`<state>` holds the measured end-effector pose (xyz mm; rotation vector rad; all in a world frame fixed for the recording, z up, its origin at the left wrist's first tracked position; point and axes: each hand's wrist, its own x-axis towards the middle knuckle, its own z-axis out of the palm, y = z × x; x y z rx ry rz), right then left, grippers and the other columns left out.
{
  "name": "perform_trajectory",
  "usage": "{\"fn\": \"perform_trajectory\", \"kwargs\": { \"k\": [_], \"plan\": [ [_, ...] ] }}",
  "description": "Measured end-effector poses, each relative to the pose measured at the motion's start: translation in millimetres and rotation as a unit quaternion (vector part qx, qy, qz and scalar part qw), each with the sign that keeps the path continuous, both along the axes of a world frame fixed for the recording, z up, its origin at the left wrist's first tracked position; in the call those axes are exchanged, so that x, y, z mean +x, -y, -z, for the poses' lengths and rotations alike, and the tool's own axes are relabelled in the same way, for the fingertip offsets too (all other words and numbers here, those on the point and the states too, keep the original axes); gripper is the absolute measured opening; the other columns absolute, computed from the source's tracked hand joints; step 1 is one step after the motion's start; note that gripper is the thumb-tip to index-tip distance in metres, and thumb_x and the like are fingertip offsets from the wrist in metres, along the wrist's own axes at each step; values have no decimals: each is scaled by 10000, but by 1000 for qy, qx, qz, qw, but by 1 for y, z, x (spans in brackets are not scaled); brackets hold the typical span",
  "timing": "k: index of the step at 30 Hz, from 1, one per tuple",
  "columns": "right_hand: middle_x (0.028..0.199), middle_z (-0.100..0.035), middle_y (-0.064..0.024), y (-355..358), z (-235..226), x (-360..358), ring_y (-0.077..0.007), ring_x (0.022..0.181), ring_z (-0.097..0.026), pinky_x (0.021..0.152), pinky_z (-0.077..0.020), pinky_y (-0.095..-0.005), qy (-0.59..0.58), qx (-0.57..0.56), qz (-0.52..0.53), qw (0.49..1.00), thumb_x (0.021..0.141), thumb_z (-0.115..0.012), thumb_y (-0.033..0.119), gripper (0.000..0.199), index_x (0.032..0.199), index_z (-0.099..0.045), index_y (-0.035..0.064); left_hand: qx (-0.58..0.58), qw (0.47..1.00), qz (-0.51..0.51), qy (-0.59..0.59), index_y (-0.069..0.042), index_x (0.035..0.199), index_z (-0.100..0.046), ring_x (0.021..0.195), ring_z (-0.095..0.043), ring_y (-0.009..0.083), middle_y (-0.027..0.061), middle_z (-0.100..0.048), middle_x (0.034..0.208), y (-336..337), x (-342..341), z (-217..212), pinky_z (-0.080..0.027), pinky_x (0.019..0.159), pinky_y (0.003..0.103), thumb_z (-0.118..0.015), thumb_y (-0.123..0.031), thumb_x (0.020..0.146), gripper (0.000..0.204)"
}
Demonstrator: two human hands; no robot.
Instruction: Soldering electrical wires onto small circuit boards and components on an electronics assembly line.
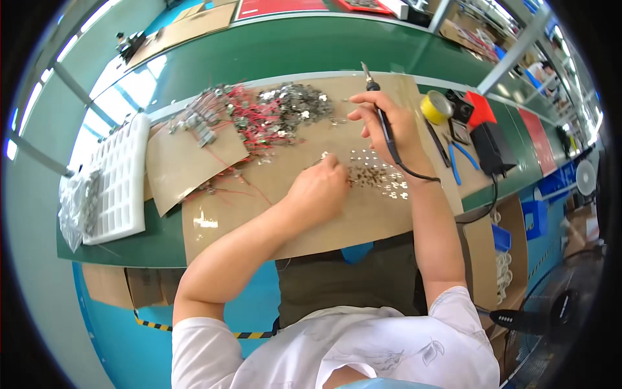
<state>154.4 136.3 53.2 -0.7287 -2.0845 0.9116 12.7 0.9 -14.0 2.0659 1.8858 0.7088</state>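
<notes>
My right hand (394,126) is closed round a black soldering iron (387,129), its tip pointing up and away over the work sheet. A cord runs from the iron along my wrist. On the brown sheet (291,220), my left hand (319,189) rests with its fingers pinched together. At those fingertips shows a small silvery metal piece (324,155), too small to make out fully. Just right of the left hand lie rows of small silvery parts (394,187) and a scatter of tiny brownish parts (367,176).
Small metal parts (298,104) and red-wired parts (249,120) are heaped at the far left. A white compartment tray (120,188) stands left of a cardboard piece (188,159). To the right are a yellow solder spool (436,107), blue-handled pliers (455,165) and a black box (491,148).
</notes>
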Motion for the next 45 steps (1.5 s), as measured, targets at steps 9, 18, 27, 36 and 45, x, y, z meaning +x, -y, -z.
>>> {"fn": "perform_trajectory", "kwargs": {
  "k": [9,18,27,36,45],
  "plan": [
    [948,-767,-144,-37,46,-54,-285,863,-768,766,-610,-370,88,171,-87,977,921,-710,-6,341,1237,-648,108,23,998,53,-30,36,973,-676,924,-694,395,195,-628,1046,3,-2,4,-588,833,482,-644,-147,959,186],
    [946,-725,-101,-36,57,-76,-361,913,-696,793,-569,-468,105,242,-98,960,876,-721,39,374,1226,-660,158,19,999,43,0,39,953,-682,897,-695,404,215,-621,1051,4,-2,1,-582,823,499,-640,-138,967,183],
    [930,-716,-113,-44,46,-53,-321,857,-693,764,-569,-433,146,212,-130,957,866,-715,-47,419,1236,-669,146,54,996,64,-28,40,946,-681,884,-690,399,205,-620,1017,4,-3,-1,-586,814,490,-647,-127,954,170],
    [923,-728,-116,-36,47,-42,-318,868,-711,758,-580,-425,94,216,-71,969,891,-716,-33,402,1247,-678,151,55,996,66,-35,39,954,-680,881,-688,393,197,-612,1012,5,-4,-1,-584,811,483,-654,-123,954,164],
    [906,-723,-101,-30,56,-41,-327,866,-693,769,-570,-438,94,235,-62,966,856,-783,27,398,1220,-684,154,21,999,34,-11,13,964,-708,910,-690,386,174,-623,1032,8,0,1,-582,822,479,-666,-134,951,154]
  ]
}}
